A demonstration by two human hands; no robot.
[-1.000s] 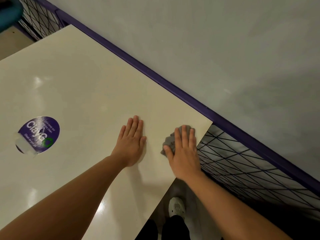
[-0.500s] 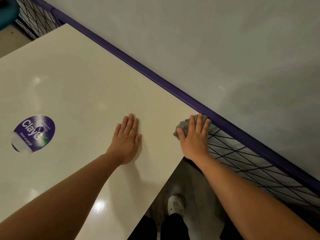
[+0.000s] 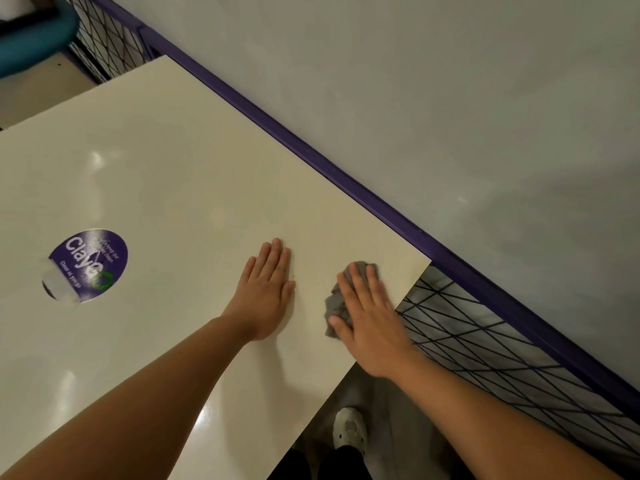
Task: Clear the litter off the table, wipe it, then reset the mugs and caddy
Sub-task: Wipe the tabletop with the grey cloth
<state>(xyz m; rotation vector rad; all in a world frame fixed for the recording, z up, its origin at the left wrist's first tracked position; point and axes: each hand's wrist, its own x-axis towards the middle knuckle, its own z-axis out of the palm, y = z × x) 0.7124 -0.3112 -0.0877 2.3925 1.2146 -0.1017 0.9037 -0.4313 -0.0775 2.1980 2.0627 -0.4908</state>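
Observation:
A glossy cream table [image 3: 166,188] fills the left of the view. My right hand [image 3: 372,320] presses flat on a crumpled grey cloth [image 3: 337,304] near the table's right corner, close to the near edge. Only the cloth's left side and top show past my fingers. My left hand [image 3: 265,294] lies flat, palm down, on the bare tabletop just left of the cloth, with nothing under it. No mugs, caddy or litter are in view.
A round purple sticker [image 3: 88,263] sits on the table at the left. A purple-framed wire mesh barrier [image 3: 485,341] runs along the table's far and right sides against a grey wall. A teal seat [image 3: 31,39] is at top left. My white shoe [image 3: 349,427] shows below the table edge.
My right hand has drawn the cloth back from the far right corner toward the near edge. My left hand has stayed flat in place.

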